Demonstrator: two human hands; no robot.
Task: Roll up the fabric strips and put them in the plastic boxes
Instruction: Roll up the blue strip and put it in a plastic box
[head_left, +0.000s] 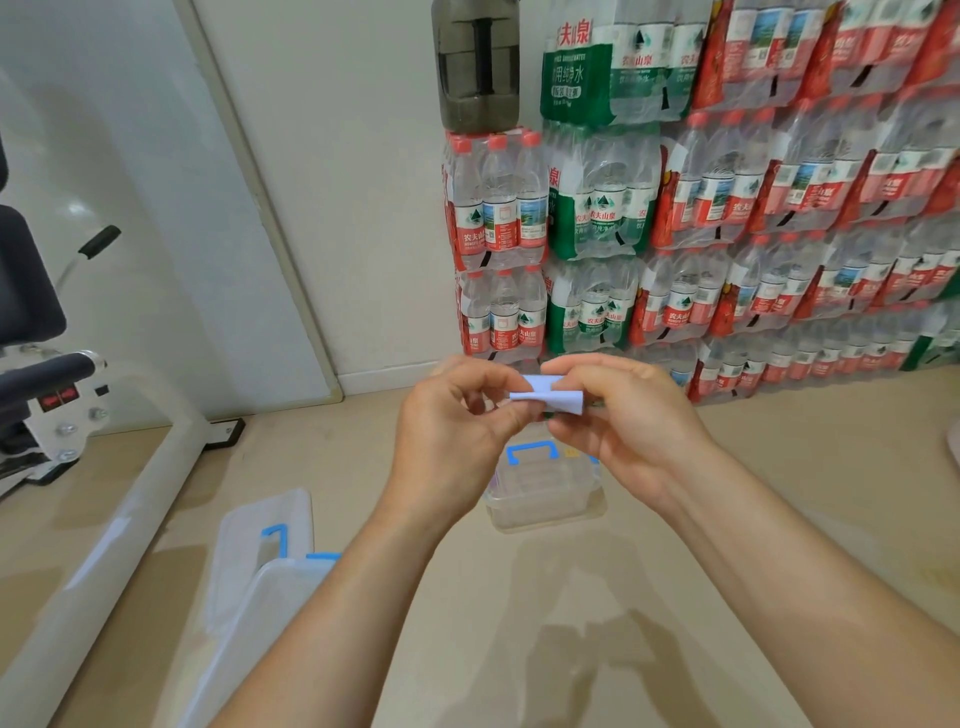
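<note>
Pinching one blue fabric strip (551, 398), left hand (457, 423) and right hand (626, 421) curl tightly. Two boxes: lidded box (543, 486) at 6 o'clock, open box (270, 592) at 8.

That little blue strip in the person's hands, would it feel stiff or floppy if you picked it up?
Probably floppy: the blue strip pinches into a waist between the left hand and right hand. Likely very light, since fingertips alone carry it. Its flared ends suggest it may spring open if released.
</note>
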